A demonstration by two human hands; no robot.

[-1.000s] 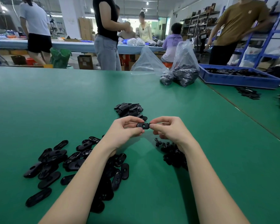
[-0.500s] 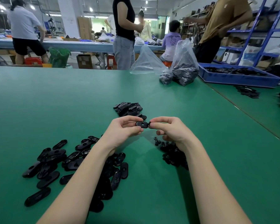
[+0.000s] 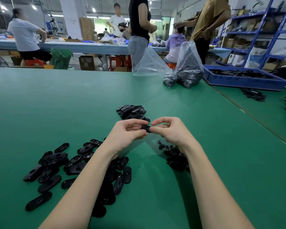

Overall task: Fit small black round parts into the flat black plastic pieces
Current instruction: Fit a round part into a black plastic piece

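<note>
My left hand (image 3: pixel 127 135) and my right hand (image 3: pixel 171 130) meet above the green table (image 3: pixel 56 104). Between their fingertips they pinch one flat black plastic piece (image 3: pixel 146 128), largely hidden by the fingers. Whether a round part sits in it cannot be made out. Several loose flat oval pieces (image 3: pixel 56 164) lie spread at the lower left, partly under my left forearm. A heap of small black round parts (image 3: pixel 173 156) lies under my right wrist. Another small pile of black pieces (image 3: pixel 132 111) sits just beyond my hands.
Two clear plastic bags (image 3: pixel 186 70) with black parts stand at the far right of the table. A blue tray (image 3: pixel 243 80) of black pieces sits on the neighbouring table. Several people stand or sit behind the table's far edge.
The black piece has turned between my fingertips and shows less of its face. My right fingers have lifted and curled more over it. Both hands stay in the same place.
</note>
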